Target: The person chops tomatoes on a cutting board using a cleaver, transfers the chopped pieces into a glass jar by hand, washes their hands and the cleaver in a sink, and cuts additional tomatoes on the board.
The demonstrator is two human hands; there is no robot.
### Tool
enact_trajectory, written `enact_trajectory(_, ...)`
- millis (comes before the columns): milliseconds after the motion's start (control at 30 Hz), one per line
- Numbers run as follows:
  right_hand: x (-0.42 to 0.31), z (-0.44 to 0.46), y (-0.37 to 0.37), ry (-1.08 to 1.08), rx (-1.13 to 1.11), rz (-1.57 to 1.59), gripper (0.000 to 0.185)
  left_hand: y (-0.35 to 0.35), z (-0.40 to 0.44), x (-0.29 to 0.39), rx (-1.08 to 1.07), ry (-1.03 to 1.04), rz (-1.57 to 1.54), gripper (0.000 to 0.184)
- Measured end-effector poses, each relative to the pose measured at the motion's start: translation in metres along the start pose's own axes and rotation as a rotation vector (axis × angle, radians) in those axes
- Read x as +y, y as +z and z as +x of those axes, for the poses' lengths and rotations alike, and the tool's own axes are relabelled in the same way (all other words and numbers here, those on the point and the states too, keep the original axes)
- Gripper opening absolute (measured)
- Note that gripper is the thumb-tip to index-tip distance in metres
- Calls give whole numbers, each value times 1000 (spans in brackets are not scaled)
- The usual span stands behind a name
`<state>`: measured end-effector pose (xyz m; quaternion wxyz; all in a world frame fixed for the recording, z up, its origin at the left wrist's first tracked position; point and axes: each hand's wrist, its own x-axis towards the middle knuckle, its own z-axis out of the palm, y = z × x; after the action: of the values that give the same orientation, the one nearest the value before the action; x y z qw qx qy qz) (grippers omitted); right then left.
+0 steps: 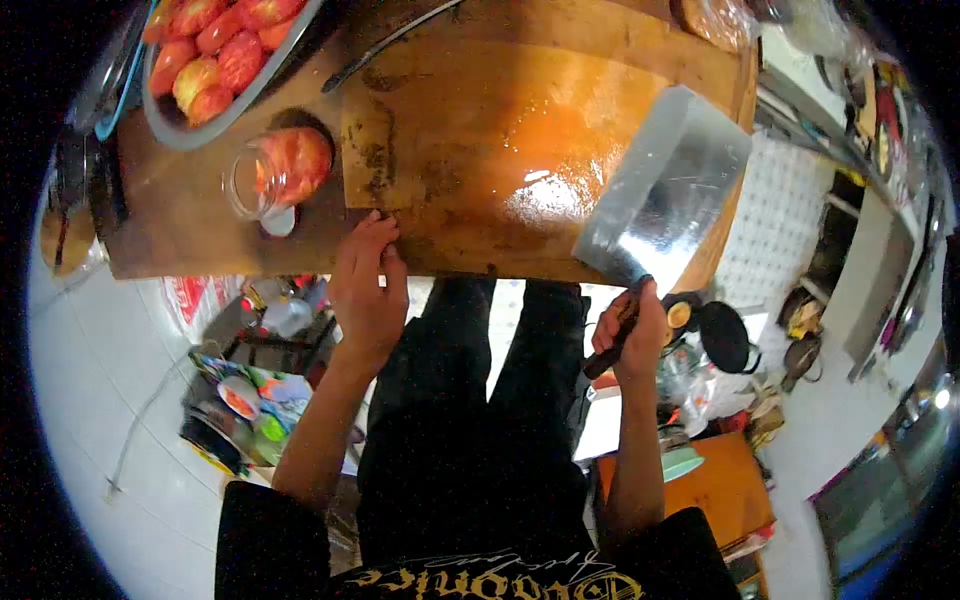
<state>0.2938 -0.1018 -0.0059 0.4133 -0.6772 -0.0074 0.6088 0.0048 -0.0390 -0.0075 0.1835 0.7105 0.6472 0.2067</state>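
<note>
My right hand is wrapped round the dark handle of a wide cleaver. Its broad blade lies over the right part of the wet wooden cutting board. At the board's front left edge rests my left hand, with nothing in it and its fingers partly apart. Left of that hand, a glass jar holds red and orange pieces. A small white round object is beside the jar. Wet patches and droplets shine on the board left of the blade.
A metal bowl of red fruit stands at the back left. A thin dark-tipped tool lies behind the board's left part. Something in clear plastic sits back right. A black pan is below the table at right.
</note>
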Motion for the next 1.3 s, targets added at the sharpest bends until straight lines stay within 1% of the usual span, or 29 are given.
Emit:
enact_trajectory(33, 10, -1, 4, -55, -18, -2, 52, 3, 4, -4, 11, 31, -33, 20)
enact_trajectory(67, 17, -2, 7, -51, -7, 18, 52, 4, 9, -6, -4, 49, -30, 20)
enact_trajectory(133, 19, -11, 22, -50, 70, -141, 55, 4, 17, -4, -66, 77, -77, 26)
enact_trajectory(167, 28, -10, 23, -45, 80, -145, 50, 6, 21, -3, -77, 93, -77, 26)
enact_trajectory(233, 37, -11, 37, -49, 110, -126, 50, 13, 39, -3, -52, 159, -96, 27)
enact_trajectory(300, 42, -13, 51, -43, 133, -105, 50, 18, 59, 2, -31, 184, -102, 26)
enact_trajectory(367, 43, -13, 68, 23, 177, -34, 48, 24, 77, 2, -5, 201, -110, 26)
enact_trajectory(400, 43, -12, 74, 74, 203, 3, 47, 27, 86, 2, 1, 230, -86, 28)
enact_trajectory(467, 50, -11, 85, 45, 193, -11, 46, 36, 102, -2, 4, 262, -58, 31)
enact_trajectory(533, 53, -12, 93, 19, 186, -27, 46, 46, 117, -1, -27, 356, -4, 36)
enact_trajectory(567, 53, -13, 96, 9, 215, -47, 46, 50, 122, 0, -26, 360, -2, 36)
enact_trajectory(600, 52, -14, 99, 0, 243, -68, 45, 53, 127, 5, -45, 400, 92, 41)
enact_trajectory(633, 52, -15, 100, -34, 220, -65, 45, 56, 131, 10, -62, 441, 185, 47)
enact_trajectory(667, 52, -15, 101, -37, 221, -63, 45, 60, 133, 14, -61, 443, 185, 47)
enact_trajectory(733, 54, -15, 100, -47, 207, -48, 44, 68, 134, 24, -24, 458, 240, 57)
enact_trajectory(767, 55, -16, 98, -47, 209, -49, 44, 71, 134, 29, -25, 458, 237, 57)
enact_trajectory(833, 56, -15, 97, -63, 183, -54, 46, 75, 133, 38, -36, 553, 266, 63)
enact_trajectory(867, 56, -16, 98, -64, 184, -58, 46, 77, 131, 43, -34, 551, 264, 63)
enact_trajectory(933, 52, -16, 102, -25, 208, -54, 45, 78, 125, 54, -137, 534, 124, 66)
enact_trajectory(1067, 51, -17, 103, -1, 228, -40, 46, 88, 117, 67, -112, 511, 62, 69)
enact_trajectory(1133, 54, -15, 101, -8, 215, -77, 46, 89, 115, 73, -160, 483, -54, 69)
enact_trajectory(1300, 55, -13, 102, -5, 236, -73, 47, 100, 104, 98, -214, 531, -86, 65)
